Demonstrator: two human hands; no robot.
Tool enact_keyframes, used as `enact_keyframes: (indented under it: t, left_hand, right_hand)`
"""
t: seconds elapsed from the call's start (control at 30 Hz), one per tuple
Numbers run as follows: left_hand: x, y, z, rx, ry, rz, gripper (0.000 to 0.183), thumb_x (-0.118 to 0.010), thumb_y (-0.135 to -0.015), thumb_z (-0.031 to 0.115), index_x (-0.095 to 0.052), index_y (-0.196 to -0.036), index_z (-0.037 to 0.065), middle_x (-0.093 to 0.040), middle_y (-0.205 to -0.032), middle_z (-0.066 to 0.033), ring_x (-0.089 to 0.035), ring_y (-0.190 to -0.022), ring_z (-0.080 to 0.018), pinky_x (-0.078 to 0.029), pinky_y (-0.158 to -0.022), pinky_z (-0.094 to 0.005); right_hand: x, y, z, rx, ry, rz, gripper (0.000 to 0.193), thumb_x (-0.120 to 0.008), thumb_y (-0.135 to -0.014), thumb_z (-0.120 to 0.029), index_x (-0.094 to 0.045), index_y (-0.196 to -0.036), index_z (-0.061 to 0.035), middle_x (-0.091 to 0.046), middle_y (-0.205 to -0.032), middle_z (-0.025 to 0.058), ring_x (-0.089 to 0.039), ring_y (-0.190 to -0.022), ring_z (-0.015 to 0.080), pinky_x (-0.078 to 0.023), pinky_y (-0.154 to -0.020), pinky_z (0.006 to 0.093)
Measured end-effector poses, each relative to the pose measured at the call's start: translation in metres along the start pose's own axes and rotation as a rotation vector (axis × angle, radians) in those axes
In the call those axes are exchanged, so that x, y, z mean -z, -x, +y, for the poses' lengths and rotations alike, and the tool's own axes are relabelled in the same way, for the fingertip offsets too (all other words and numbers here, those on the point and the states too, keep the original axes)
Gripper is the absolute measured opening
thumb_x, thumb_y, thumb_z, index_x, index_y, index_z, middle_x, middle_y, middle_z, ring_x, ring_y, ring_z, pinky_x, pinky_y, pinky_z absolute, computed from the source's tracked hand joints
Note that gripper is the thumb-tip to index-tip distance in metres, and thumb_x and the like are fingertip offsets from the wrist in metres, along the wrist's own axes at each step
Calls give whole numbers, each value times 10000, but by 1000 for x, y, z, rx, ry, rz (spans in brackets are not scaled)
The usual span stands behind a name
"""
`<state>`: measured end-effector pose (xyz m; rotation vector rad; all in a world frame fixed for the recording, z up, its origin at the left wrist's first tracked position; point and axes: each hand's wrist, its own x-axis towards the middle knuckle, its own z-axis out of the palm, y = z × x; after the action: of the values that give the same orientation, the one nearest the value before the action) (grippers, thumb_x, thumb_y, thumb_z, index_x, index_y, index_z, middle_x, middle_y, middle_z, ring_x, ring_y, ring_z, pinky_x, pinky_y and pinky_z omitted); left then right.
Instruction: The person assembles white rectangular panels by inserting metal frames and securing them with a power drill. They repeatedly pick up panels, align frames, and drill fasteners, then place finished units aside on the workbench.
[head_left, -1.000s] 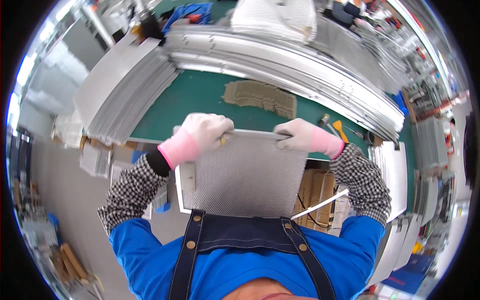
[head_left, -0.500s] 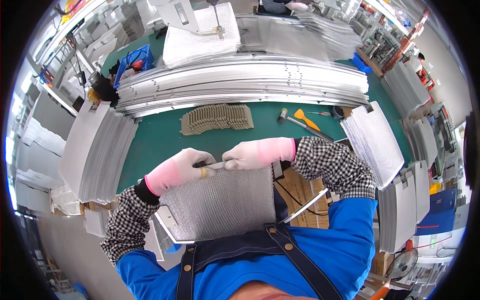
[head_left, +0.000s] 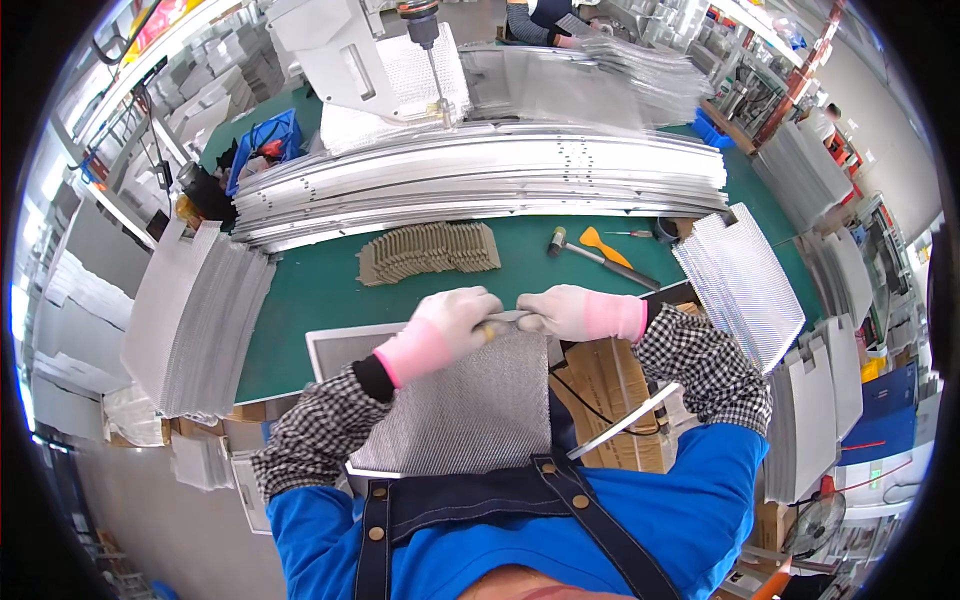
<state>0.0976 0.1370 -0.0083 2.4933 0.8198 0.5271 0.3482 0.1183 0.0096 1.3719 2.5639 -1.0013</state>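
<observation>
A silver mesh panel (head_left: 455, 420) lies in front of my body, its lower edge against my apron. A thin pale frame strip (head_left: 345, 333) runs along its far and left sides. My left hand (head_left: 458, 318), in a white and pink glove, is closed on the far edge strip, near the panel's middle. Just to the right, my right hand (head_left: 572, 312) pinches the same strip, the fingers of both hands almost meeting. The gloves hide most of the gripped stretch. A separate pale frame bar (head_left: 628, 420) slants out at the panel's right.
Beyond my hands on the green table (head_left: 320, 285) lie a row of small cardboard pieces (head_left: 430, 252), a hammer (head_left: 600, 258) and an orange scraper (head_left: 605, 245). Long metal strips (head_left: 480, 180) are stacked behind. Mesh sheets (head_left: 745, 285) stand right, panels (head_left: 190, 320) left.
Both hands have moved right along the panel's far edge, still closed on the strip. The frame's far left corner now shows. My view has shifted slightly.
</observation>
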Motion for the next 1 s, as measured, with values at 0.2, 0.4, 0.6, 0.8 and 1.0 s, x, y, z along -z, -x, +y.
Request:
enact_keyframes:
  t: [0.2,0.4,0.6,0.8,1.0]
  left_hand:
    - [-12,-13,16,28,38,-95,232,-704,-908,270,-685,-965,46,-683,-911,-128,-680,-882,-327,-539,-776,-426]
    - [18,-13,33,53,52,-265,237,-699,-908,260,-678,-1029,58,-700,-902,-133,-691,-885,-327,-545,-775,-432]
    - [2,2,30,3,-61,-16,252,-699,-900,257,-648,-1076,83,-699,-862,-127,-697,-828,-328,-555,-733,-429]
    - [-13,-2,35,113,-196,36,211,-707,-890,306,-619,-910,115,-680,-764,-90,-685,-708,-327,-546,-634,-437]
    - [-24,1,40,29,-187,176,196,-732,-861,260,-632,-938,110,-684,-772,-80,-693,-723,-312,-551,-641,-424]
  right_hand:
    - [-16,23,18,98,-3,119,358,-447,-1065,-371,-573,-1062,-35,-619,-835,192,-652,-820,380,-510,-753,458]
    - [8,21,9,-58,-415,-349,340,-443,-1066,-384,-580,-1142,-82,-655,-904,188,-673,-862,394,-525,-773,496]
    - [-11,11,0,192,70,114,344,-424,-1066,-341,-591,-1117,-45,-655,-900,161,-684,-833,290,-535,-774,430]
    - [-3,21,1,-6,-473,22,356,-417,-1058,-300,-604,-1126,-4,-661,-909,131,-665,-821,224,-531,-785,366]
    - [-14,27,3,45,-471,117,308,-448,-1050,-260,-601,-1133,-6,-660,-885,124,-664,-825,228,-530,-788,367]
